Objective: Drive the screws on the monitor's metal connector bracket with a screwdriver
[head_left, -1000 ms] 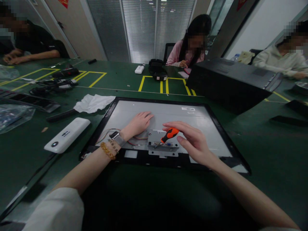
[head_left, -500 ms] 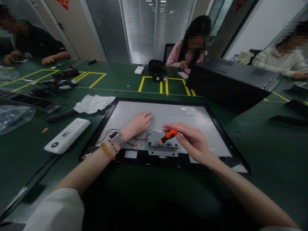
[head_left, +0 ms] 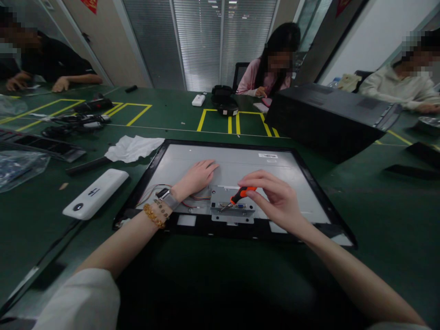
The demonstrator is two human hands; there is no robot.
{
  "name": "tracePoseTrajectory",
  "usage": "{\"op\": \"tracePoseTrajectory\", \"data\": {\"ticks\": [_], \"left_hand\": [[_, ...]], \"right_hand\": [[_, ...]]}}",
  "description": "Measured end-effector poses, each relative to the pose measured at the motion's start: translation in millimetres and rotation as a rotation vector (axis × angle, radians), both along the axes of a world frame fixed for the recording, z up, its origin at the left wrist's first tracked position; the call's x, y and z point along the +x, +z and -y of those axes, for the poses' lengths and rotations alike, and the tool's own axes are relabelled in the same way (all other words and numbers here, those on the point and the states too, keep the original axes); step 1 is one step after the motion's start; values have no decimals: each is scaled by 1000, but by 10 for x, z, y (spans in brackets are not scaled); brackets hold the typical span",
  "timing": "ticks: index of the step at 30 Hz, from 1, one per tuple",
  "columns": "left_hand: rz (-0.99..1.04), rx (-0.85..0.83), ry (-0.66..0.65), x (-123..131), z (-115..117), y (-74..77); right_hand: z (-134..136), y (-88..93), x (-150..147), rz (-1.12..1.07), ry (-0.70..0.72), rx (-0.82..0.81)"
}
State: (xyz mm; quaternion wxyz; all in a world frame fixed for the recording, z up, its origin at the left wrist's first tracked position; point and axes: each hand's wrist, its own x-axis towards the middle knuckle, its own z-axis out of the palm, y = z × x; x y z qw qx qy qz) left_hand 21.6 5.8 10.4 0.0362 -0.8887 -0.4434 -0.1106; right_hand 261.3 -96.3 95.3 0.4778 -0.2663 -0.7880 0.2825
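A flat grey panel (head_left: 237,160) with a black frame lies on the green table. At its near edge sits a metal bracket (head_left: 220,197) with port connectors. My right hand (head_left: 277,199) grips the orange and black handle of a screwdriver (head_left: 239,196) between thumb and fingers. The screwdriver slants down to the left, its tip at the bracket's connector row. My left hand (head_left: 197,178) rests on the panel left of the bracket, fingers spread and holding nothing. Thin coloured wires (head_left: 195,200) run under the left wrist to the bracket.
A white power bank (head_left: 96,194) and crumpled white tissue (head_left: 132,149) lie to the left. Behind right stands a large black case (head_left: 323,119). Cables (head_left: 75,121) and a plastic bag (head_left: 22,169) are far left. Three people sit around the table.
The fingers of my right hand have shifted their hold on the screwdriver handle, curling more around its end. The handle has turned slightly to the right. My left hand stays in place.
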Motion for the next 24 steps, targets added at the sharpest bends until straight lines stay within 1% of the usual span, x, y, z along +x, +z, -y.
{"op": "tracePoseTrajectory", "data": {"ticks": [4,6,15,20,24], "left_hand": [[5,-3,2,3,4,5],[14,0,-1,3,8,3],[4,15,0,-5,-7,-36],[-1,2,4,-1,1,-15],[-6,1,10,1,13,8]], "right_hand": [[32,-21,-2,-70,59,-137],[42,-21,6,-67,85,-168],[23,46,31,74,122,-86],[8,-34,-4,6,41,-90],[-5,-44,-19,5,8,13]]}}
